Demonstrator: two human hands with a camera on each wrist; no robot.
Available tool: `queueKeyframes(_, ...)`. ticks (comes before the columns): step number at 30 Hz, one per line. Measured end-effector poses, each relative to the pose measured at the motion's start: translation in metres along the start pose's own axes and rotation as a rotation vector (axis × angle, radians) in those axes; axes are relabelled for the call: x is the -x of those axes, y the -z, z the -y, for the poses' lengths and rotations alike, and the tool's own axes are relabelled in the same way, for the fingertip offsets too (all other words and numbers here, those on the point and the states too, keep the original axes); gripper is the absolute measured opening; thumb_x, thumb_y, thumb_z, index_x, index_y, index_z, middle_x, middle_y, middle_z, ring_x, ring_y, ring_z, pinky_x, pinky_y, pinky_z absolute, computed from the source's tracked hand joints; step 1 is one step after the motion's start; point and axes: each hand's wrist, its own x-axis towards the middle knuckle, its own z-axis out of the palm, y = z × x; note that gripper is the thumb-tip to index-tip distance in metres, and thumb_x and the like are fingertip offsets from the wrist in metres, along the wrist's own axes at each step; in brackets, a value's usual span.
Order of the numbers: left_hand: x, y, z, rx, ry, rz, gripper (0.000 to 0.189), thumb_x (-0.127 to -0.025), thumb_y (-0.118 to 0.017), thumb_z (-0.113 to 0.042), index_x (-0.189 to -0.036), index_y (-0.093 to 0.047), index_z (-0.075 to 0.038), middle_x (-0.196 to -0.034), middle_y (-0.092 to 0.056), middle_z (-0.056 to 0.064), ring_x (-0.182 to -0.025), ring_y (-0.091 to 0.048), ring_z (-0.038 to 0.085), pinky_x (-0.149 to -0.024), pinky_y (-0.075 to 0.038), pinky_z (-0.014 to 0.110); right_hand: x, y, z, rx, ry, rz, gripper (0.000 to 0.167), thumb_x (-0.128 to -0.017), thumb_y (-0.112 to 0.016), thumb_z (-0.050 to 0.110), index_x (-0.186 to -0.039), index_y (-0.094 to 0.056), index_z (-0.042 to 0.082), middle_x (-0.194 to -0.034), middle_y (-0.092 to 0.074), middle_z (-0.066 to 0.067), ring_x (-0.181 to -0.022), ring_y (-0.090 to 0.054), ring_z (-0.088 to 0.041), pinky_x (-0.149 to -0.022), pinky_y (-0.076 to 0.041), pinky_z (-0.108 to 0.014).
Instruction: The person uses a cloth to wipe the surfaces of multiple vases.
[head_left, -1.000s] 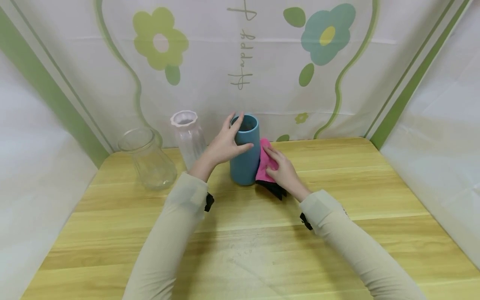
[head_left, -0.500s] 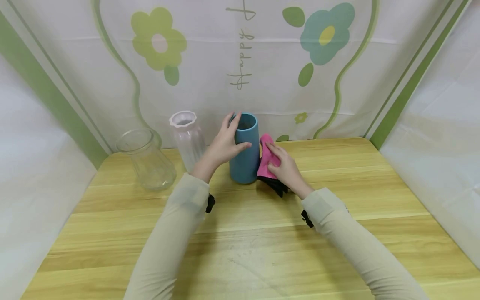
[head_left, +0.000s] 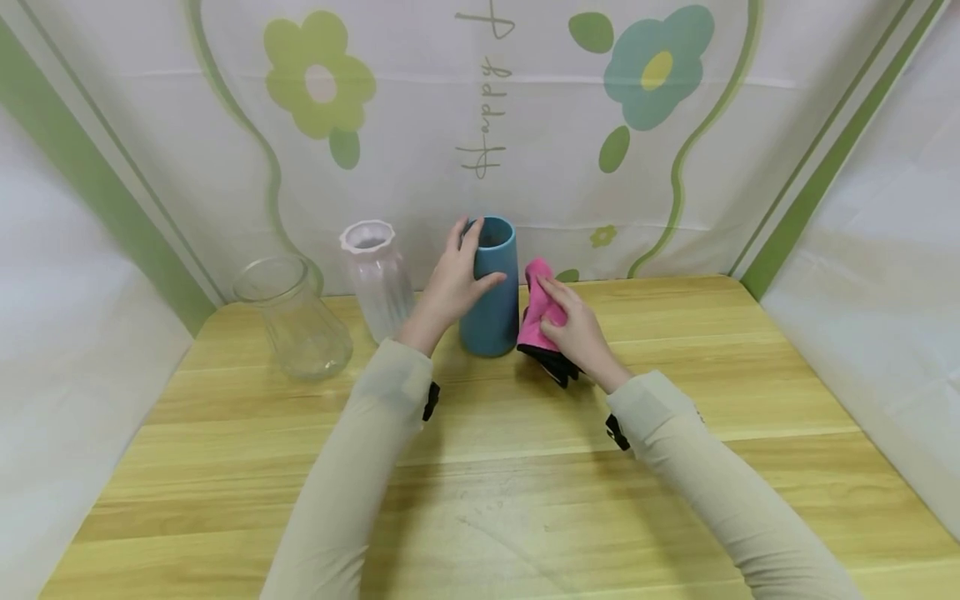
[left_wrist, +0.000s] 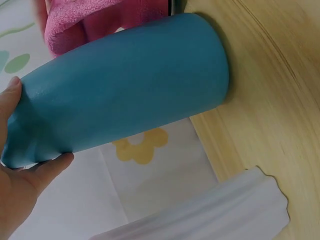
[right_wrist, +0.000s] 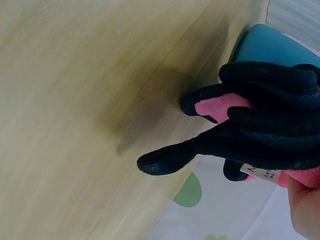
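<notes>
A tall blue vase [head_left: 491, 308] stands upright near the back of the table. My left hand [head_left: 453, 283] grips its upper part, with fingers over the far side of the rim and the thumb along the front. In the left wrist view, fingertips show on both sides of the blue vase [left_wrist: 120, 85]. Just right of it my right hand [head_left: 583, 333] pinches a pink work glove [head_left: 542, 317], folded or bunched, its cuff end up. The right wrist view shows the glove's black-coated fingers [right_wrist: 270, 125] hanging close over the table, beside the vase's base.
To the left of the blue vase stands a pink-and-white ribbed vase [head_left: 378, 287] with a scalloped rim. Farther left is a clear glass vase [head_left: 303, 329]. A patterned curtain [head_left: 540, 192] hangs along the back edge of the wooden table [head_left: 480, 500].
The blue vase has shifted slightly back toward the curtain with my left hand on it. My right hand has drawn a little up and to the right with the glove, widening the gap to the vase.
</notes>
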Motion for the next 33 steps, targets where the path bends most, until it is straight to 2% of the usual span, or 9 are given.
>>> queueKeyframes(5, -0.004, 0.000, 0.000, 0.000, 0.005, -0.009, 0.085, -0.090, -0.065, -0.032, -0.155, -0.013, -0.014, -0.161, -0.006, 0.012, -0.143, -0.029, 0.035, -0.113, -0.034, 0.046, 0.000, 0.001, 0.003, 0.002, 0.009, 0.001, 0.068, -0.084, -0.056, -0.001, -0.147, -0.039, 0.015, -0.153, -0.034, -0.017, -0.132, -0.042, -0.032, -0.080, -0.043, -0.031)
queueKeyframes(12, -0.007, -0.001, 0.001, 0.027, 0.011, -0.032, 0.080, -0.090, -0.065, -0.029, -0.153, -0.019, -0.015, -0.161, -0.005, 0.012, -0.143, -0.029, 0.037, -0.112, -0.035, 0.049, 0.000, 0.002, 0.006, -0.006, 0.002, 0.001, 0.068, -0.085, -0.057, 0.001, -0.148, -0.038, 0.017, -0.152, -0.035, -0.016, -0.126, -0.044, -0.030, -0.078, -0.043, -0.029)
queueKeyframes(17, -0.009, -0.002, 0.002, 0.004, 0.008, -0.036, 0.082, -0.090, -0.065, -0.030, -0.154, -0.016, -0.016, -0.161, -0.005, 0.014, -0.142, -0.030, 0.038, -0.112, -0.035, 0.049, 0.001, 0.003, 0.006, 0.001, 0.003, -0.006, 0.067, -0.085, -0.057, 0.002, -0.148, -0.038, 0.017, -0.152, -0.035, -0.016, -0.127, -0.044, -0.031, -0.078, -0.043, -0.028)
queueKeyframes(22, -0.007, -0.001, 0.000, -0.065, 0.021, -0.032, 0.092, -0.089, -0.065, -0.038, -0.156, -0.005, -0.018, -0.161, -0.005, 0.017, -0.143, -0.027, 0.041, -0.112, -0.034, 0.051, 0.003, 0.004, 0.007, 0.002, 0.001, 0.001, 0.068, -0.085, -0.058, 0.001, -0.148, -0.038, 0.018, -0.153, -0.034, -0.015, -0.124, -0.044, -0.029, -0.073, -0.043, -0.026)
queueKeyframes(25, -0.004, 0.001, -0.003, -0.142, 0.018, -0.050, 0.095, -0.089, -0.061, -0.048, -0.156, -0.001, -0.017, -0.160, -0.008, 0.018, -0.143, -0.028, 0.040, -0.110, -0.036, 0.051, 0.003, 0.005, 0.007, 0.006, 0.001, -0.001, 0.068, -0.085, -0.058, 0.001, -0.148, -0.037, 0.018, -0.153, -0.034, -0.016, -0.124, -0.044, -0.030, -0.074, -0.043, -0.027)
queueKeyframes(28, 0.000, 0.005, -0.005, -0.226, -0.029, -0.133, 0.090, -0.090, -0.057, -0.053, -0.155, -0.010, -0.012, -0.158, -0.019, 0.018, -0.140, -0.034, 0.036, -0.110, -0.038, 0.048, 0.004, 0.005, 0.007, 0.008, 0.004, -0.008, 0.068, -0.085, -0.057, 0.001, -0.148, -0.038, 0.017, -0.152, -0.035, -0.016, -0.127, -0.044, -0.031, -0.078, -0.043, -0.029)
queueKeyframes(33, 0.009, 0.016, -0.006, -0.355, -0.152, -0.356, 0.069, -0.092, -0.056, -0.045, -0.145, -0.037, -0.004, -0.143, -0.046, 0.017, -0.129, -0.049, 0.032, -0.108, -0.042, 0.042, 0.003, 0.006, 0.008, 0.005, 0.015, -0.019, 0.067, -0.084, -0.057, 0.001, -0.147, -0.039, 0.016, -0.151, -0.036, -0.016, -0.128, -0.044, -0.031, -0.079, -0.043, -0.031)
